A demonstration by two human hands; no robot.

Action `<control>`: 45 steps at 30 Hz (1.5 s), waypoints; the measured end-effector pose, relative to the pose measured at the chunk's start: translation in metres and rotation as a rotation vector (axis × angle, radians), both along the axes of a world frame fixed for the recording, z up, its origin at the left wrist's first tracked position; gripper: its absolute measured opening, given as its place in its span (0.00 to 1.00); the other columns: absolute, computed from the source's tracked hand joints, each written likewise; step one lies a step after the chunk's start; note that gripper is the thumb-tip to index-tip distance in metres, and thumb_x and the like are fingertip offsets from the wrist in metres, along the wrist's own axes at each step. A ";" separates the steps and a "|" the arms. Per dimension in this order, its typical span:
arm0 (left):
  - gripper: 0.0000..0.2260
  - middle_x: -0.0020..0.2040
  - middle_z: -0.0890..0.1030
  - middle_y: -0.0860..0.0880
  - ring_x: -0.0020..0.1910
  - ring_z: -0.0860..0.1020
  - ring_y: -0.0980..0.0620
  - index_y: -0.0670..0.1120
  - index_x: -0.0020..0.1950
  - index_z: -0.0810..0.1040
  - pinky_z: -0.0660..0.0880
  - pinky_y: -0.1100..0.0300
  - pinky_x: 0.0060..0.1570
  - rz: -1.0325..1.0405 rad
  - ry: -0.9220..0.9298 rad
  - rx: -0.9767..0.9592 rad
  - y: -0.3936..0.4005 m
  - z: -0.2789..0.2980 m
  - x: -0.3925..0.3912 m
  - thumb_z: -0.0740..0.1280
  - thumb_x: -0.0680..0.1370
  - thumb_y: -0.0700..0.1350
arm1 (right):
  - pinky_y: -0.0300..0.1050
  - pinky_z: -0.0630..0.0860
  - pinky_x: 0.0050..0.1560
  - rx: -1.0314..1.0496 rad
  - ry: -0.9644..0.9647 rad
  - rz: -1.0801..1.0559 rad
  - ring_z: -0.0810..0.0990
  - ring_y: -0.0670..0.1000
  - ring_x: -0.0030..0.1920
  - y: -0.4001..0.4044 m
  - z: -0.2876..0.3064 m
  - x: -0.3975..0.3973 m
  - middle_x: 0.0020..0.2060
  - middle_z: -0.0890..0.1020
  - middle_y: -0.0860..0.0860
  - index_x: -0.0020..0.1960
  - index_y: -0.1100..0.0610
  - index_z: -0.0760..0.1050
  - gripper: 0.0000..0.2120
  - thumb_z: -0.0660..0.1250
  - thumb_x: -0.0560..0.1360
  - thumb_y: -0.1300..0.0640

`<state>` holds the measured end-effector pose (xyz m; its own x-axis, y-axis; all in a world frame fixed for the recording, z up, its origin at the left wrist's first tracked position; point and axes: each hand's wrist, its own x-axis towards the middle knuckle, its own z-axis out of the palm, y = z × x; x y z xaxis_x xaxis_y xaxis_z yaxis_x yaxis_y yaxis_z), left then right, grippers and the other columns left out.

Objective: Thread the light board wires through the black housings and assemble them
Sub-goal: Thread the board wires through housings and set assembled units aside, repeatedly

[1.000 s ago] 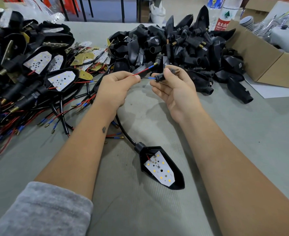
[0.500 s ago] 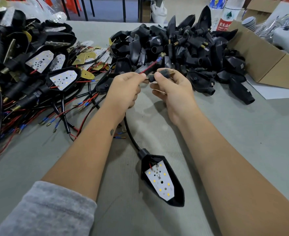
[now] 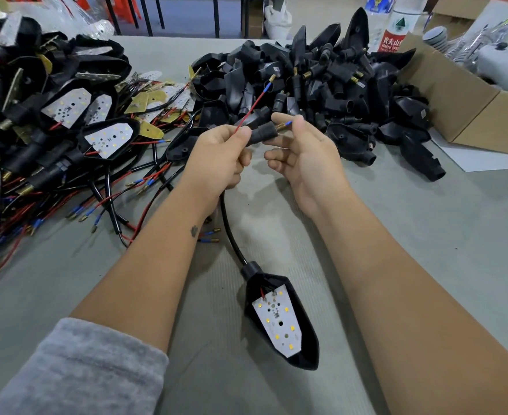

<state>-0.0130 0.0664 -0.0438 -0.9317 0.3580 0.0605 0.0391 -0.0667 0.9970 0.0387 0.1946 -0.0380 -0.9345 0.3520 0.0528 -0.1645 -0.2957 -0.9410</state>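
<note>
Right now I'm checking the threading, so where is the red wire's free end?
In the head view, the red wire rises from the left hand, up and right of it; its blue-sleeved tip sits above both hands, in front of the black housing pile.

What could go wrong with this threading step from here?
1. Only the blue-tipped wire end shows past the threaded end of the black sleeve; the red wire runs outside it from the left hand and may get left out.
2. The right hand holds the sleeve at its fingertips; that grip could slip.
3. The housing lies loose and may drag.
</note>
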 end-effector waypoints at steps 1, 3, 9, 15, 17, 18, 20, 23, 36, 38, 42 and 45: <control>0.08 0.27 0.74 0.53 0.23 0.61 0.57 0.46 0.47 0.74 0.57 0.66 0.22 0.006 -0.001 -0.006 0.000 0.000 0.000 0.59 0.84 0.45 | 0.39 0.75 0.37 0.008 0.004 -0.016 0.77 0.49 0.33 0.000 -0.001 0.000 0.38 0.80 0.51 0.54 0.56 0.78 0.15 0.54 0.85 0.54; 0.08 0.26 0.75 0.53 0.23 0.62 0.57 0.46 0.47 0.73 0.59 0.66 0.22 0.021 -0.003 -0.021 0.000 0.000 0.000 0.59 0.84 0.45 | 0.39 0.77 0.39 0.005 0.010 -0.054 0.78 0.49 0.34 0.000 -0.002 0.000 0.36 0.78 0.49 0.53 0.57 0.79 0.14 0.55 0.84 0.55; 0.10 0.24 0.76 0.52 0.22 0.62 0.57 0.45 0.45 0.71 0.60 0.67 0.22 0.039 -0.012 -0.036 0.001 0.001 0.002 0.58 0.84 0.45 | 0.42 0.80 0.45 -0.016 0.044 -0.043 0.81 0.50 0.37 -0.001 0.000 0.001 0.38 0.80 0.51 0.50 0.59 0.78 0.05 0.64 0.80 0.62; 0.09 0.37 0.81 0.48 0.34 0.77 0.53 0.47 0.44 0.74 0.72 0.64 0.27 0.089 -0.022 -0.063 0.005 0.001 0.004 0.60 0.83 0.44 | 0.37 0.75 0.34 0.078 0.040 -0.104 0.81 0.47 0.35 -0.003 -0.003 0.001 0.37 0.82 0.46 0.50 0.57 0.79 0.05 0.66 0.79 0.63; 0.09 0.44 0.79 0.49 0.44 0.79 0.52 0.49 0.44 0.77 0.77 0.61 0.33 0.099 0.023 -0.083 0.006 0.001 0.004 0.61 0.82 0.44 | 0.37 0.75 0.34 0.071 0.034 -0.114 0.80 0.47 0.33 -0.002 -0.004 0.000 0.36 0.82 0.47 0.49 0.58 0.79 0.04 0.66 0.79 0.63; 0.09 0.46 0.80 0.50 0.46 0.79 0.53 0.50 0.44 0.78 0.79 0.60 0.36 0.095 0.032 -0.065 0.005 0.002 0.004 0.61 0.82 0.44 | 0.38 0.75 0.34 0.071 0.031 -0.110 0.79 0.48 0.32 -0.002 -0.004 -0.001 0.36 0.81 0.48 0.49 0.58 0.79 0.04 0.66 0.79 0.63; 0.09 0.47 0.83 0.52 0.47 0.81 0.57 0.51 0.46 0.79 0.81 0.59 0.43 0.079 0.020 0.026 0.003 0.004 0.004 0.61 0.82 0.44 | 0.38 0.75 0.35 0.085 0.019 -0.092 0.78 0.48 0.32 -0.002 -0.005 -0.002 0.37 0.80 0.50 0.48 0.59 0.79 0.04 0.65 0.79 0.64; 0.08 0.45 0.86 0.50 0.45 0.83 0.55 0.48 0.46 0.78 0.79 0.60 0.43 0.073 -0.054 0.242 -0.001 0.008 0.002 0.61 0.82 0.42 | 0.38 0.75 0.34 0.112 0.002 -0.077 0.78 0.49 0.32 -0.002 -0.006 -0.003 0.37 0.79 0.53 0.46 0.59 0.78 0.06 0.64 0.79 0.66; 0.06 0.32 0.80 0.53 0.32 0.79 0.56 0.49 0.45 0.79 0.75 0.62 0.35 0.290 0.091 0.035 -0.009 0.003 -0.002 0.64 0.80 0.41 | 0.39 0.78 0.40 -0.095 0.019 -0.203 0.77 0.51 0.35 0.000 -0.003 0.000 0.44 0.78 0.56 0.49 0.59 0.78 0.04 0.64 0.80 0.64; 0.06 0.30 0.80 0.53 0.31 0.78 0.56 0.49 0.43 0.79 0.74 0.65 0.32 0.288 0.205 0.008 -0.009 0.001 0.000 0.67 0.80 0.44 | 0.39 0.78 0.40 -0.087 0.014 -0.213 0.77 0.51 0.35 0.000 -0.003 -0.001 0.42 0.77 0.55 0.48 0.59 0.77 0.05 0.64 0.80 0.64; 0.03 0.29 0.81 0.52 0.29 0.79 0.56 0.49 0.48 0.80 0.73 0.67 0.33 0.294 0.290 0.033 -0.010 -0.001 -0.001 0.68 0.80 0.43 | 0.39 0.79 0.40 -0.089 0.009 -0.232 0.77 0.50 0.34 0.000 -0.005 -0.002 0.40 0.77 0.54 0.47 0.59 0.77 0.05 0.64 0.80 0.65; 0.05 0.29 0.81 0.52 0.30 0.79 0.56 0.49 0.50 0.80 0.74 0.66 0.33 0.278 0.293 0.018 -0.010 -0.002 -0.002 0.68 0.79 0.40 | 0.40 0.80 0.40 -0.106 0.015 -0.241 0.78 0.50 0.33 0.000 -0.005 -0.003 0.38 0.78 0.54 0.47 0.60 0.76 0.05 0.64 0.79 0.66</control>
